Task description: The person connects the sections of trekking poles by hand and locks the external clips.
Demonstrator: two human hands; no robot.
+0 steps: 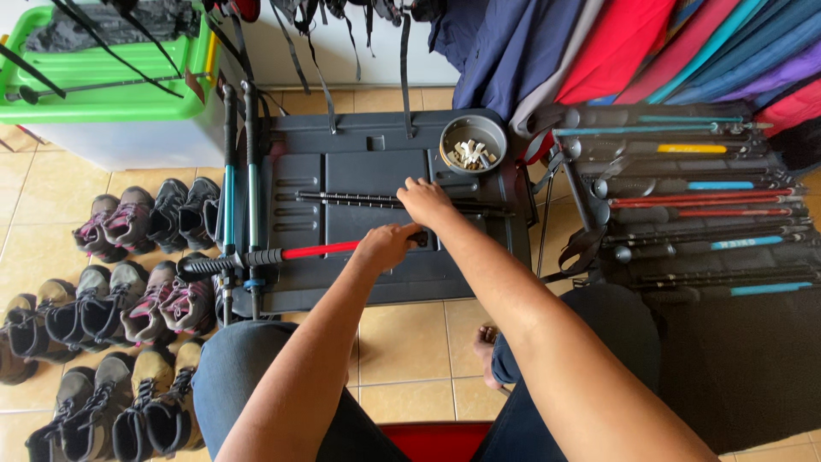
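1. Step in hand, as I read it: working a red trekking pole (295, 251) lying across a dark grey plastic lid (385, 171) that serves as a bench. The pole runs left to right, with its black foam grip hanging off the lid's left edge.
2. Left hand (386, 246) is closed around the red shaft near its right end, clamped and steady.
3. Right hand (425, 202) sits just above and beside it, fingers curled down. It touches either the pole's end or the black pole section (359, 199) lying behind; I cannot tell which, nor whether it grips anything.
4. The hands are close together, nearly touching.
5. The next move likely needs one hand to hold the shaft against turning while the other handles the joint. The tube is smooth and round, so it could roll or slip.
6. Materials: red shaft is glossy painted metal; grip is matte ribbed foam; lid is moulded plastic with ribs and recesses.
7. A round grey metal bowl (473, 143) of small pale parts sits at the lid's top right.
8. Right: a row of collapsed poles (701, 197) with coloured sections. Left: hiking boots (128, 299) in rows on a tan tiled floor (410, 342).
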